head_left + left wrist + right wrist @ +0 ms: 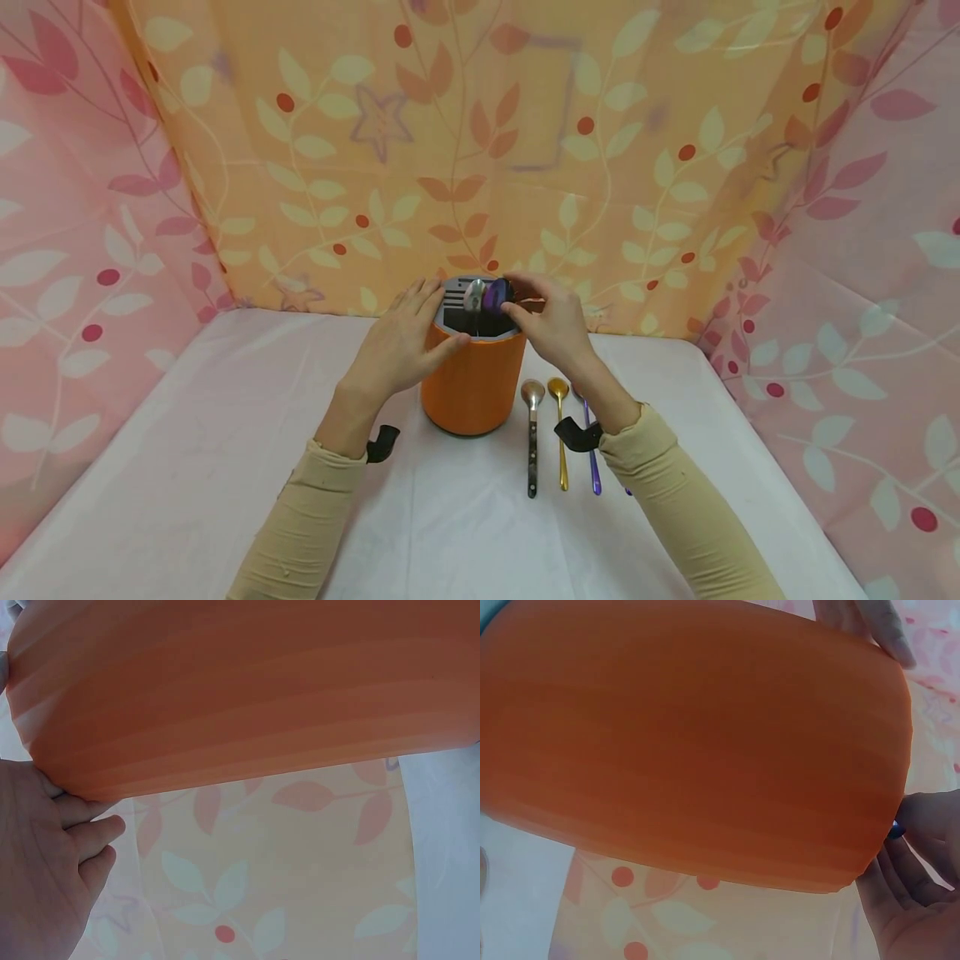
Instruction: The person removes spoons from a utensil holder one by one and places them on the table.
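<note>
An orange utensil holder (pixel 471 383) with a grey slotted top (pixel 459 292) stands upright on the table. My left hand (pixel 401 342) lies along its left side near the rim, fingers fairly straight and thumb across the front edge. At the right of the rim, my right hand (pixel 551 321) pinches a purple spoon (pixel 496 296) near its bowl, between thumb and fingers. Beside that bowl, a silver spoon (pixel 474 296) stands up from the holder. In the right wrist view, the orange wall hides most of what the right hand (pixel 922 877) holds.
Right of the holder lie a dark-handled spoon (pixel 532 442), a gold spoon (pixel 561 433) and a purple-handled spoon (pixel 594 471), partly behind my right wrist. Another purple handle tip (pixel 628 492) shows by the sleeve. A patterned cloth (pixel 480 150) hangs behind the white table (pixel 450 517).
</note>
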The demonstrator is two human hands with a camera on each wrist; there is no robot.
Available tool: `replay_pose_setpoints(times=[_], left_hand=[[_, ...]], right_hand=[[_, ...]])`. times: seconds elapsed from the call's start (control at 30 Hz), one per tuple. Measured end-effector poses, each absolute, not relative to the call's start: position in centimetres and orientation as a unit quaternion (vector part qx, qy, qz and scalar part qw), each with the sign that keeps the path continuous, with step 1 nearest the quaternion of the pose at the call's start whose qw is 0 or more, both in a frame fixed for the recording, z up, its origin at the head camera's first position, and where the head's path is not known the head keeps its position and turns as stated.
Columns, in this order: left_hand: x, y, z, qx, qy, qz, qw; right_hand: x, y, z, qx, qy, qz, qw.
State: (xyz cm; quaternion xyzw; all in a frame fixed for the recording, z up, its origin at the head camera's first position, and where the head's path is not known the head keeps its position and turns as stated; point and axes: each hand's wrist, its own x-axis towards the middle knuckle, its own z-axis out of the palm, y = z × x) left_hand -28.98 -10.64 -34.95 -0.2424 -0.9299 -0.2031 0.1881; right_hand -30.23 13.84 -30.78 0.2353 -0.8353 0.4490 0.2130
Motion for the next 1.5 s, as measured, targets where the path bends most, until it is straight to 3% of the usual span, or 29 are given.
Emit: replay_pose_setpoints(times=[1.03,1.5], left_hand=[[-29.0,-10.7,-35.1,-0.238,-0.933,-0.200,0.183],[-28.9,-10.7,-35.1,-0.239,-0.931,-0.202,0.188]], right_hand=[[-28.5,14.5,-29.6,0.210,-0.752,0.601,0.172],[-27.6,16.1,-28.7,0.229,-0.650,0.682,0.245]])
